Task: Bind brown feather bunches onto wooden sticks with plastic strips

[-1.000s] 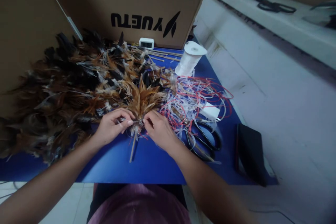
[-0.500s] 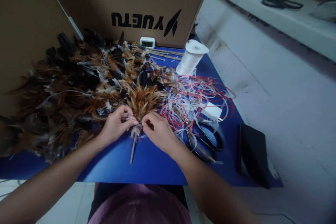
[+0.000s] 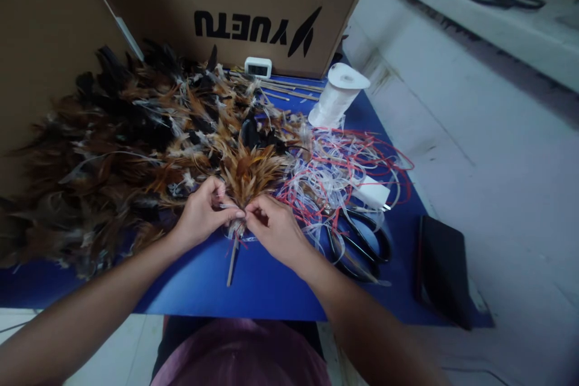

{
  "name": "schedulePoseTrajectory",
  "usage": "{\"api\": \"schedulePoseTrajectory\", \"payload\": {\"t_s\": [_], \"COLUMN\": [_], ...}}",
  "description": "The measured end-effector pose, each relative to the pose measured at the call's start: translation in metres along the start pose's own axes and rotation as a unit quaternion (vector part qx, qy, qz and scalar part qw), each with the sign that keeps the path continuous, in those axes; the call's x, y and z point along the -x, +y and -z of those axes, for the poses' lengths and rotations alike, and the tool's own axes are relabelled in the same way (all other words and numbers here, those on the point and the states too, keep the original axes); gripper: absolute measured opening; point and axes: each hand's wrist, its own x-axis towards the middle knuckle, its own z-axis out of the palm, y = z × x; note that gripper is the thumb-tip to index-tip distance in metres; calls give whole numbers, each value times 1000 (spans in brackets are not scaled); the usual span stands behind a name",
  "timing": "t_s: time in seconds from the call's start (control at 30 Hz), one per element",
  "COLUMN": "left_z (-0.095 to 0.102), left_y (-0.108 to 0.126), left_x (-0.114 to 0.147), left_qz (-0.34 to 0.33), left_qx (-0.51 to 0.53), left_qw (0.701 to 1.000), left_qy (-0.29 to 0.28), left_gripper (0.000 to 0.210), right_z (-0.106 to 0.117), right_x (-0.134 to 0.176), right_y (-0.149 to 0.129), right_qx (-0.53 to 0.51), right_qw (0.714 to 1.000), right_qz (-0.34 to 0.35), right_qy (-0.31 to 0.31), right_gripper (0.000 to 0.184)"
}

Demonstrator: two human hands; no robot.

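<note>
A small bunch of orange-brown feathers [image 3: 248, 172] is bound to a thin wooden stick [image 3: 232, 265] that lies on the blue table [image 3: 266, 283]. My left hand [image 3: 201, 217] pinches the base of the bunch from the left. My right hand [image 3: 275, 230] pinches a thin pale string at that same base from the right, fingertips almost touching the left hand's. Red and white string ends hang around the binding point.
A large heap of brown and black feathers [image 3: 104, 151] covers the table's left. A tangle of red and white strings [image 3: 344, 169], black scissors [image 3: 362, 244], a white spool [image 3: 338, 96], spare sticks [image 3: 289, 89], a dark flat case [image 3: 443, 271] and a cardboard box [image 3: 235, 6] surround the hands.
The camera view has shifted slightly; both hands stay pinched at the base of the feather bunch, with only small finger movements on the string.
</note>
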Motion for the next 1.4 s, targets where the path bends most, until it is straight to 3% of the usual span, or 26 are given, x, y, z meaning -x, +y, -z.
{"api": "schedulePoseTrajectory", "payload": {"t_s": [0.3,0.57,0.9,1.4], "left_z": [0,7,2,1], "left_y": [5,9,12,12], "left_x": [-2,0,4,8], "left_qz": [21,42,52,20], "left_qx": [39,92,38,30], "left_qw": [999,991,997,999], "left_qy": [-26,-83,-35,-8], "left_gripper": [53,46,51,47], "right_z": [0,1,1,3], "right_x": [0,-1,0,0], "right_y": [-1,-1,-1,-1], "right_qx": [-24,-20,-30,-17], "right_qw": [1000,1000,999,1000], "right_qz": [-10,-19,-6,2], "right_qy": [-2,-4,-10,-13], "right_gripper": [8,7,8,7]}}
